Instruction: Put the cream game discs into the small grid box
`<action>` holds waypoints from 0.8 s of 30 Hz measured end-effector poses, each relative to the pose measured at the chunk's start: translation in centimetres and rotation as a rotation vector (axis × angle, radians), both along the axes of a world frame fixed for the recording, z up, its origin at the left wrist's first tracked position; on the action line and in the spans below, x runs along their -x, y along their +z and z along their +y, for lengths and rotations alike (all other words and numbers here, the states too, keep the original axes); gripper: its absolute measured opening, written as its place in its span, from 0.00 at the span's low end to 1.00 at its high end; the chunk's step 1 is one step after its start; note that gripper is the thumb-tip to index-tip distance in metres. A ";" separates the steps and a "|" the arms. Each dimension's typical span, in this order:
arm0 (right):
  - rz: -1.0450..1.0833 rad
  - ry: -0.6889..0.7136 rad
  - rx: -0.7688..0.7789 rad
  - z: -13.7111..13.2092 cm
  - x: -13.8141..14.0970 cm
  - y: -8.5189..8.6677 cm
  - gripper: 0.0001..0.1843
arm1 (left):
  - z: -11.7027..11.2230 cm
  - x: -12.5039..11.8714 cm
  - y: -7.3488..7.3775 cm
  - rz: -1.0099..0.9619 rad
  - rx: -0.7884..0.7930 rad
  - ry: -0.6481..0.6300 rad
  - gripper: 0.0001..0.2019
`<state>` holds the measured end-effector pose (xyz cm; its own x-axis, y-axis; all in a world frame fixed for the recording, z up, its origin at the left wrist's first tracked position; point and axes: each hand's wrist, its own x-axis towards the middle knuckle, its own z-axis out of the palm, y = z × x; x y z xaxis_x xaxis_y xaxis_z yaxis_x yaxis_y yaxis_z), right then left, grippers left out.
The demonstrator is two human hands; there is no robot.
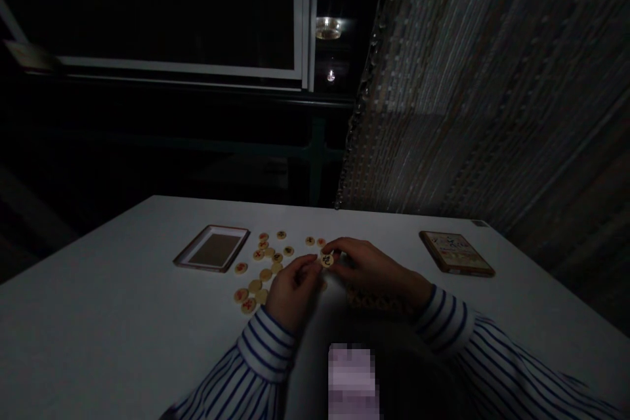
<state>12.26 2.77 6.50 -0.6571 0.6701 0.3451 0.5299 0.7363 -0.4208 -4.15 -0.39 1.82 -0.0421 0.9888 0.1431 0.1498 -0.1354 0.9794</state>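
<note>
Between my two hands is a round wooden xiangqi piece (327, 260) with a black character facing up. My right hand (369, 269) is closed on it from the right, thumb and index finger pinching its edge. From the left, the fingertips of my left hand (293, 290) are drawn together and meet the same piece. Several loose xiangqi pieces (266, 274) are scattered to the left of my hands, some with red or black characters, others blank side up. Under my right forearm, more pieces (377, 302) lie in dark shadow, partly hidden.
An open shallow tray (231, 269) with a brown inside lies left of the pieces. To the right, a flat box (457, 253) with a printed cover rests on the white table (123, 275). Behind the table are a dark window and a hanging bead curtain (443, 92).
</note>
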 end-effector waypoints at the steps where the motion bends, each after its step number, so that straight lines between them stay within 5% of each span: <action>1: 0.002 -0.003 0.013 -0.1 -0.2 -0.1 0.14 | -0.1 -0.3 -0.1 -0.029 0.015 -0.019 0.16; 8: -0.008 -0.010 0.056 -0.4 -1.9 -1.3 0.16 | -0.4 -1.7 -0.2 -0.176 0.124 -0.112 0.19; 24: 0.081 -0.052 0.081 -1.0 -4.0 -1.0 0.14 | 0.3 -4.1 1.4 -0.366 0.228 -0.153 0.19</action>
